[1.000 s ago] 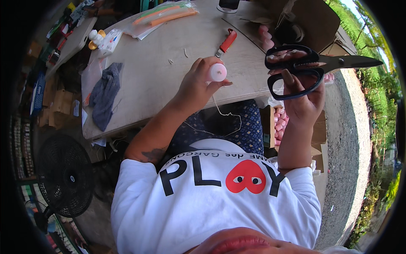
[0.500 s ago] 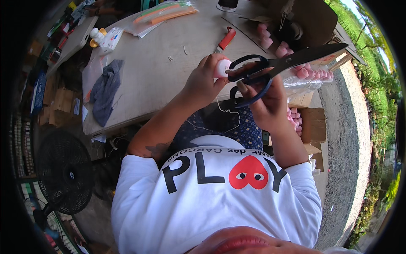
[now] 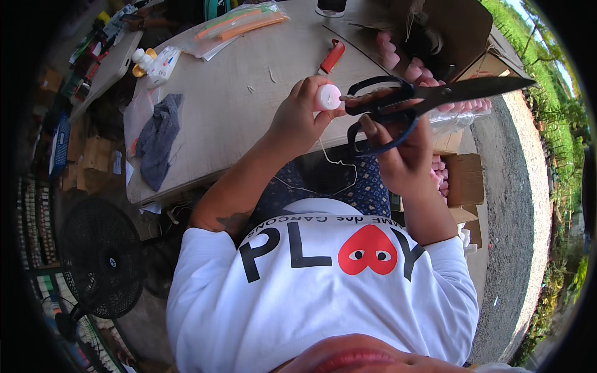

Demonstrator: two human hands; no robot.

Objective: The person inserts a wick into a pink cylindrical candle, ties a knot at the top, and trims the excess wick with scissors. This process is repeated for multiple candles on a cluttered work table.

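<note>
My left hand [image 3: 300, 115] grips a small pink cylinder [image 3: 327, 97], its pale round end turned up with a whitish bit at the centre. My right hand [image 3: 404, 149] holds a large pair of scissors [image 3: 429, 96] with dark blue handles and black blades. The blades lie together and point right, away from the cylinder. The fingertips of my right hand come close to the cylinder's end; whether they touch it, I cannot tell. A thin white string [image 3: 336, 162] hangs beneath my left hand and loops over my lap.
On the table [image 3: 230, 118] lie a red-handled cutter [image 3: 333, 57], a grey cloth [image 3: 158, 140], a white bottle [image 3: 163, 65] and plastic-bagged orange strips [image 3: 249, 26]. More pink cylinders [image 3: 390, 57] stand at the right, others in a cardboard box [image 3: 466, 180]. A black fan [image 3: 102, 258] stands left.
My right hand and the scissors have shifted right. The cylinder has tilted so its end shows more fully, and the white cord seen sticking out from it earlier no longer shows there.
</note>
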